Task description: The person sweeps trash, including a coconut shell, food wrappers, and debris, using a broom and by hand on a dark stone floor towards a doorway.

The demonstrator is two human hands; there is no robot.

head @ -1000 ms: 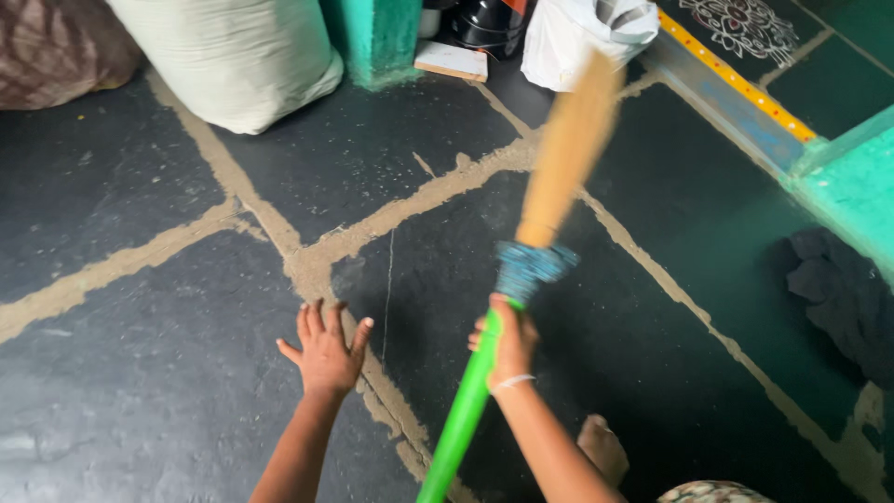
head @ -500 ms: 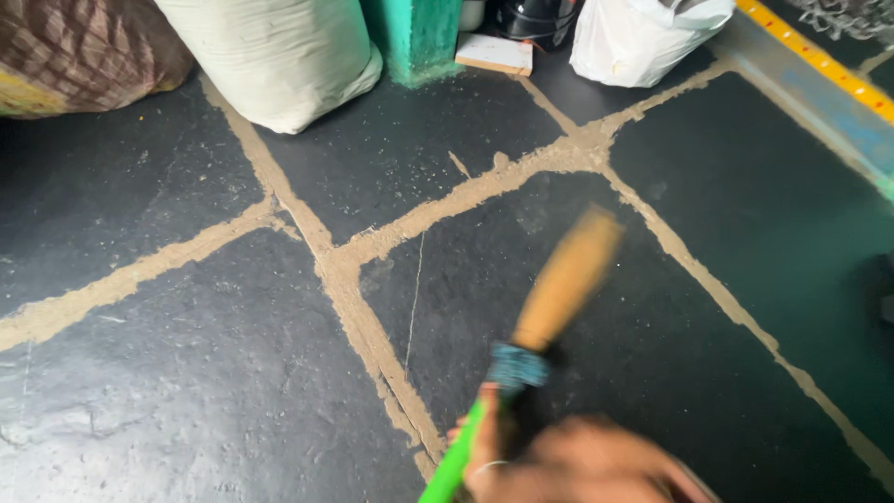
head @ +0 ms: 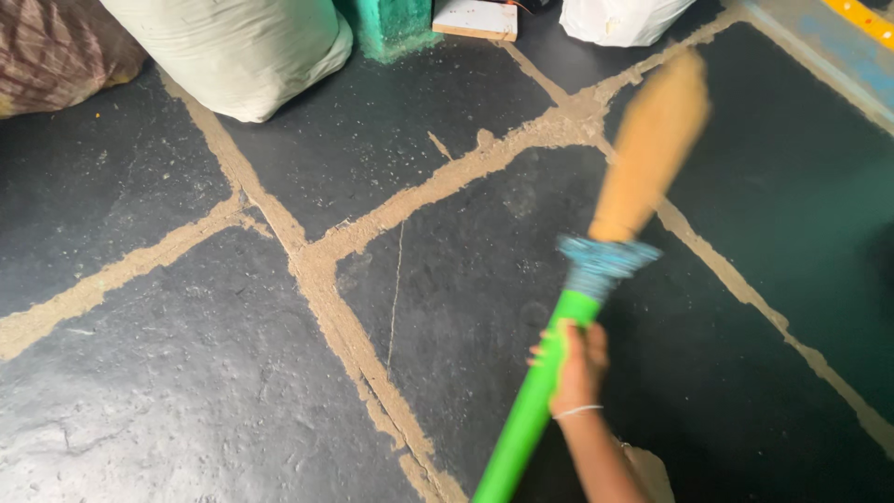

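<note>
My right hand [head: 577, 365] grips the bright green handle [head: 531, 414] of a broom. Above my fist the handle ends in a blue wrapped collar [head: 603, 261], and the tan straw head [head: 652, 140] stretches up and to the right, blurred, over the dark stone floor [head: 186, 373]. A thin white band sits on that wrist. My left hand is out of the picture.
Tan mortar joints [head: 326, 270] cross the black slabs. At the top stand a large pale sack [head: 242, 47], a brown patterned bundle [head: 56, 47], a green pillar base [head: 396, 23], a flat white board [head: 475, 19] and a white bag [head: 624, 19]. My foot [head: 647, 470] shows below.
The broom head has swung from the centre up and to the right. My left hand, flat on the floor a second ago, has left the view. The camera shifted slightly.
</note>
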